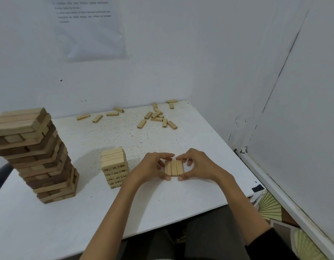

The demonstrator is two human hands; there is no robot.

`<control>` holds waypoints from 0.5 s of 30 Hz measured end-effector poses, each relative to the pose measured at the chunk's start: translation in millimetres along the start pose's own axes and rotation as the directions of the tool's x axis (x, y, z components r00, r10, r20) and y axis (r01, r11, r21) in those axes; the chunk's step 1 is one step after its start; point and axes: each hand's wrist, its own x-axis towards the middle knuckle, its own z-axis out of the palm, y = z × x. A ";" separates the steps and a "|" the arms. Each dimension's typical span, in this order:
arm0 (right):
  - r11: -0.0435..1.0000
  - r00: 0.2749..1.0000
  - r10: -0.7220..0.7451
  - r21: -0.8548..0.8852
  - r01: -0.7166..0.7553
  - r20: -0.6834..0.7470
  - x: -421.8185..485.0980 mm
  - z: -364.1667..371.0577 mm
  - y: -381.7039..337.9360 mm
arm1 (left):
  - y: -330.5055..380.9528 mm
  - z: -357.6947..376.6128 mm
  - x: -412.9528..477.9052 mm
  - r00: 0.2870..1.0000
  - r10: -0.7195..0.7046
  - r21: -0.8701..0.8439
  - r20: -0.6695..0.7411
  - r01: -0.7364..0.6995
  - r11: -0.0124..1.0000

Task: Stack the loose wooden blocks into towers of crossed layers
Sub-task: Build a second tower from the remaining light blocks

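At far left I see the tall tower (35, 156), then the short tower (114, 166), with loose blocks (156, 117) scattered behind it. Just right of the short tower, my left hand (150, 167) and right hand (199, 166) pinch three blocks (174, 167) side by side, thumbs near, fingers far, low over the table (162, 203).

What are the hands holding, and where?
Three small blocks side by side. The left hand and right hand pinch the row, thumbs at its near end, fingers at its far end.
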 end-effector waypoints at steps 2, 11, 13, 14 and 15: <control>1.000 1.000 -0.013 -0.010 0.013 -0.017 1.0 0.9 0.5 | -0.2 0.5 0.5 1.000 0.017 0.016 -0.013 -0.017 1.000; 0.998 0.997 -0.068 0.014 0.069 -0.021 3.5 3.8 3.4 | 0.4 4.5 -2.6 0.998 0.045 -0.070 -0.046 -0.048 0.996; 0.997 0.997 -0.076 0.029 0.077 -0.028 2.8 3.7 4.4 | -0.7 6.3 -2.8 0.997 0.043 -0.077 -0.056 -0.047 0.996; 0.996 0.996 -0.081 0.029 0.082 -0.030 2.4 3.7 4.3 | -0.8 6.7 -3.4 0.997 0.039 -0.077 -0.062 -0.044 0.996; 0.996 0.996 -0.087 0.028 0.087 -0.031 2.0 3.8 3.9 | -0.6 6.6 -3.8 0.997 0.034 -0.074 -0.066 -0.039 0.997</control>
